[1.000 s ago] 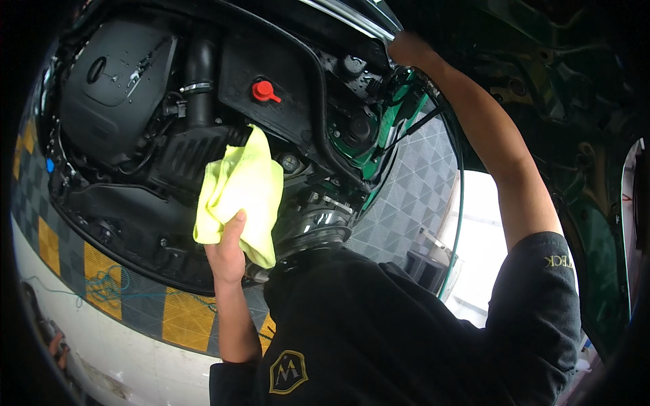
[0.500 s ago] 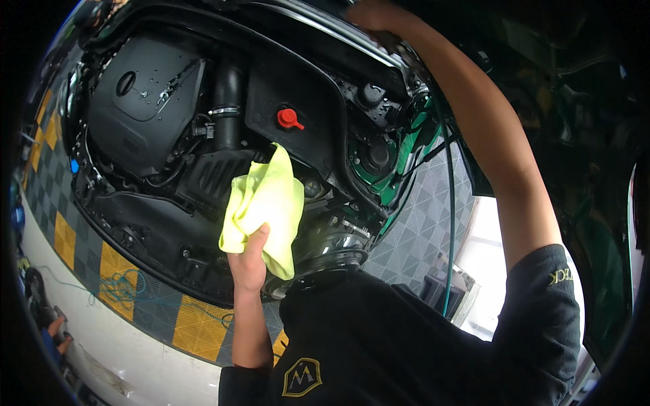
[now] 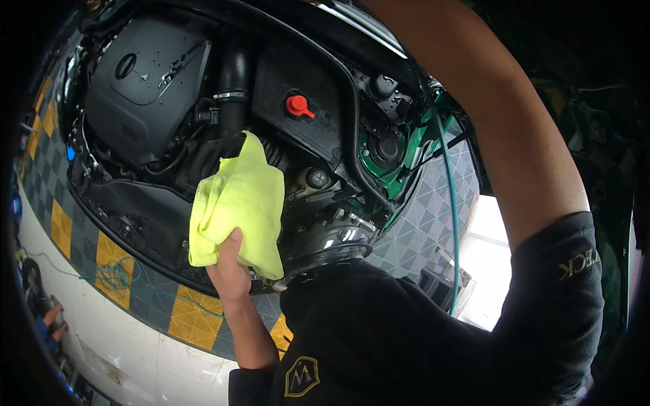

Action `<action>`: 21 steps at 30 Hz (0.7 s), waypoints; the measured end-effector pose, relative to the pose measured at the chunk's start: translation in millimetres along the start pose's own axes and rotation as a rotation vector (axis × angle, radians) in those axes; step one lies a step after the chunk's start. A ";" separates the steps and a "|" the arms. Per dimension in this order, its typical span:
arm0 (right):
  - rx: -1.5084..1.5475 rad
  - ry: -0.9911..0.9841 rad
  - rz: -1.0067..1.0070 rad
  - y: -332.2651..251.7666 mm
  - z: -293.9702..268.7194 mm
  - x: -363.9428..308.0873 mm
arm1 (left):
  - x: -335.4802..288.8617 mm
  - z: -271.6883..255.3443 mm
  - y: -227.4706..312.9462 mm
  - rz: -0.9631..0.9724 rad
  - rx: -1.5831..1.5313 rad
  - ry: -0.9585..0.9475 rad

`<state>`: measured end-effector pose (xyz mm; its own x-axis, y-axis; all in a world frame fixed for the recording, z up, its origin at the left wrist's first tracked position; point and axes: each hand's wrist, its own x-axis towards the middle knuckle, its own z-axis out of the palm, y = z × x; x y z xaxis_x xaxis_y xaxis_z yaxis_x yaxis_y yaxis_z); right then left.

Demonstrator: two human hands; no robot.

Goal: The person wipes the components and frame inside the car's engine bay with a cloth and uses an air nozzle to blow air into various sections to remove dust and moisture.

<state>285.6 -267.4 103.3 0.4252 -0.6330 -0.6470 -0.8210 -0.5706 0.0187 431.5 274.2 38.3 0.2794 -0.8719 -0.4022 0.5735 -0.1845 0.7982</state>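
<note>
My left hand (image 3: 230,271) is closed on a folded yellow-green microfiber cloth (image 3: 240,203), thumb on top. The cloth hangs over the front of an open engine bay, above the black ribbed air-filter box, and covers part of it. My right arm (image 3: 487,108) stretches up over the bay's right side, and its hand is beyond the top edge. Water drops dot the black engine cover (image 3: 145,88). A red cap (image 3: 297,105) sits on a black panel to the right of the intake pipe (image 3: 233,81). A round dark reservoir cap (image 3: 317,178) shows beside the cloth.
A teal hose (image 3: 450,203) hangs down at the right, by the green car body (image 3: 386,176). More thin teal line (image 3: 118,274) lies tangled on the grey and yellow floor tiles (image 3: 193,318). A headlight (image 3: 332,243) is close to my chest.
My left hand and the cloth have moved left and slightly down, uncovering the reservoir cap. My right hand, blurred near the top edge before, has gone out of view.
</note>
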 end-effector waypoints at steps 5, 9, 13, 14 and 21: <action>-0.145 -0.034 0.044 45.1 32.6 -50.0 | 3.8 2.0 -0.8 -0.016 -0.038 -0.055; -0.182 -0.075 0.088 70.4 60.2 -91.4 | 5.0 8.2 0.3 0.019 -0.007 -0.132; -0.242 -0.119 0.130 91.2 91.7 -129.0 | 3.5 16.2 0.6 0.052 -0.016 -0.191; -0.320 -0.154 0.082 97.4 102.5 -126.8 | 1.1 17.2 3.3 0.043 -0.017 -0.177; -0.128 -0.044 0.110 128.8 142.7 -181.8 | -15.8 1.6 -3.3 0.013 -0.029 -0.121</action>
<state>48.2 -151.2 114.6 0.3159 -0.6736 -0.6682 -0.8054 -0.5626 0.1864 423.9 287.8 42.7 0.1930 -0.9230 -0.3330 0.5929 -0.1607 0.7891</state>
